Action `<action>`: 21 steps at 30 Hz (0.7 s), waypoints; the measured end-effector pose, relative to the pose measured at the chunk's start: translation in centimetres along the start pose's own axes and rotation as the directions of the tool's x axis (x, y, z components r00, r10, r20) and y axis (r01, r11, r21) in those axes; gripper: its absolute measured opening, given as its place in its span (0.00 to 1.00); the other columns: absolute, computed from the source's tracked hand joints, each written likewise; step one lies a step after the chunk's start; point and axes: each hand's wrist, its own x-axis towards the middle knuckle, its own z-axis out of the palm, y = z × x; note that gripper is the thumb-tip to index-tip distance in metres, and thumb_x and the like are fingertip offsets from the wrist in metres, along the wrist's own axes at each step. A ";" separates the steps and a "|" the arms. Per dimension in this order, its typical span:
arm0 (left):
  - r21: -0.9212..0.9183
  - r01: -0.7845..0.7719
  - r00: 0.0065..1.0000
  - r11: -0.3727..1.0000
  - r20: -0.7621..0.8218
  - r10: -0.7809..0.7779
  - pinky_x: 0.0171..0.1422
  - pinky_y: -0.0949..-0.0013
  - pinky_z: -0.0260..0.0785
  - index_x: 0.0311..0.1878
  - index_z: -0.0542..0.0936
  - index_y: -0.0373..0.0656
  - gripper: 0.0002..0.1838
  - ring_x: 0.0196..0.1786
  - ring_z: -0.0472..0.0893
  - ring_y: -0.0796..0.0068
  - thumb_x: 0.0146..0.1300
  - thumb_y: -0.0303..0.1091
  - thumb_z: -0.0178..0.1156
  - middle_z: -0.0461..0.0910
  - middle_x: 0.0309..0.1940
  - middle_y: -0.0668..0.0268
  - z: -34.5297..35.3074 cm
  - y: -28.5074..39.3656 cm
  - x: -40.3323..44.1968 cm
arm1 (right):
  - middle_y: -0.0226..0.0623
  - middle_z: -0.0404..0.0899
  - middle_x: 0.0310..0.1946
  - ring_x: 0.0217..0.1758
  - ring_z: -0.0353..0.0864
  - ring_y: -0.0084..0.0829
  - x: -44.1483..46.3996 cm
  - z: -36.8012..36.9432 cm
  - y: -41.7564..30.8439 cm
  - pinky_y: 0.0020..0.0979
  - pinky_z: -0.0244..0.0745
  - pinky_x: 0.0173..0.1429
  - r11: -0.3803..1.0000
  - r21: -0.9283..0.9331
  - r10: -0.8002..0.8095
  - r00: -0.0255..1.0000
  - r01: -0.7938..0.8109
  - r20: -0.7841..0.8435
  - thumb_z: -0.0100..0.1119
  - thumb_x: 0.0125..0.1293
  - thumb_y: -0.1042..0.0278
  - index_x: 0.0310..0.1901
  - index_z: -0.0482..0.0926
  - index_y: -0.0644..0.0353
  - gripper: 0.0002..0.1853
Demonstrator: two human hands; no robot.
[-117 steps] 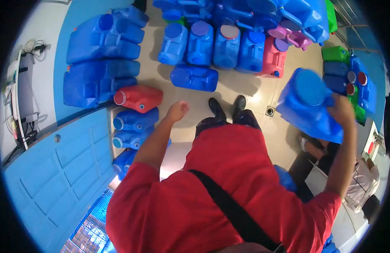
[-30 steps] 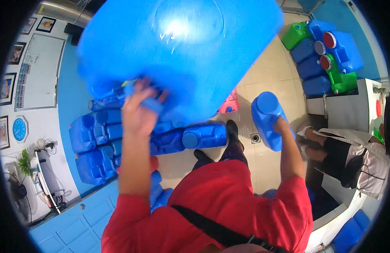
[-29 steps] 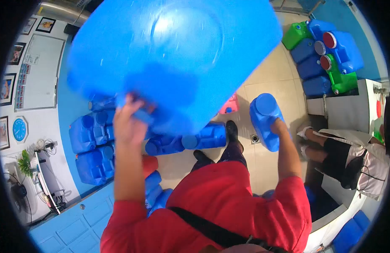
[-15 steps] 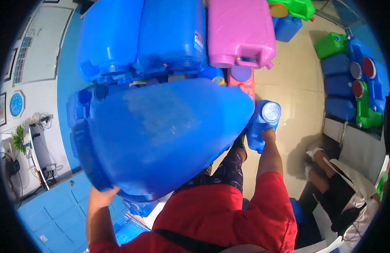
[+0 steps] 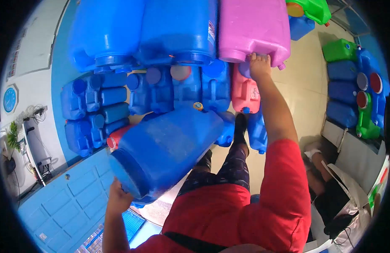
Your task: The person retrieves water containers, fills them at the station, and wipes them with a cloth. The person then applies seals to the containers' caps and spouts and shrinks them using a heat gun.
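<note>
A large blue jug hangs tilted in front of my body, its wide cap end toward the lower left. My left hand grips it at that cap end, fingers partly hidden. My right hand is closed around the handle of a pink-purple jug lying on top of the stack. Beside that jug lie two big blue jugs. Below my right arm, a smaller blue jug stands on the floor next to a red-pink jug.
Blue jugs line the left wall above a blue door. Green and blue jugs are stacked at the right. A seated person's legs show at the lower right. A green jug lies at the upper right.
My right hand has let go of the smaller blue jug and moved up to the pink-purple jug's handle. The large blue jug in my left hand has come down from high up and tilted.
</note>
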 end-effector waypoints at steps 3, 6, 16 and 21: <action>0.165 -0.184 0.981 0.969 0.089 0.171 0.66 0.63 0.68 0.55 0.80 0.37 0.25 0.62 0.75 0.64 0.51 0.21 0.68 0.76 0.59 0.58 -0.4 -2.3 -0.1 | 0.47 0.82 0.53 0.62 0.79 0.45 1.9 -3.2 1.5 0.52 0.63 0.72 0.995 0.100 -0.018 0.961 -0.010 0.275 0.49 0.69 0.64 0.56 0.77 0.57 0.17; -0.161 -0.091 0.992 0.983 0.075 0.104 0.68 0.62 0.66 0.59 0.78 0.38 0.29 0.65 0.73 0.61 0.49 0.20 0.68 0.72 0.63 0.55 0.6 -2.8 0.3 | 0.47 0.84 0.50 0.57 0.83 0.43 0.0 -9.2 4.0 0.54 0.71 0.65 0.980 0.038 -0.200 0.954 0.196 0.225 0.47 0.69 0.63 0.52 0.79 0.55 0.15; -0.032 -0.362 0.908 0.932 0.215 0.360 0.75 0.58 0.59 0.58 0.79 0.40 0.30 0.73 0.66 0.53 0.47 0.21 0.69 0.69 0.68 0.53 2.4 0.7 2.5 | 0.57 0.83 0.44 0.49 0.83 0.58 -13.8 -36.5 24.2 0.49 0.75 0.50 0.933 0.211 0.337 0.912 -0.290 -0.236 0.58 0.70 0.63 0.52 0.77 0.59 0.14; -0.058 -0.325 0.914 0.944 0.236 0.329 0.75 0.60 0.59 0.58 0.79 0.40 0.28 0.73 0.66 0.52 0.50 0.25 0.68 0.69 0.68 0.53 5.0 1.3 4.6 | 0.61 0.81 0.40 0.47 0.81 0.63 -29.6 -32.7 26.5 0.53 0.74 0.48 0.744 0.228 0.657 0.749 -0.628 -0.084 0.56 0.70 0.55 0.50 0.77 0.59 0.17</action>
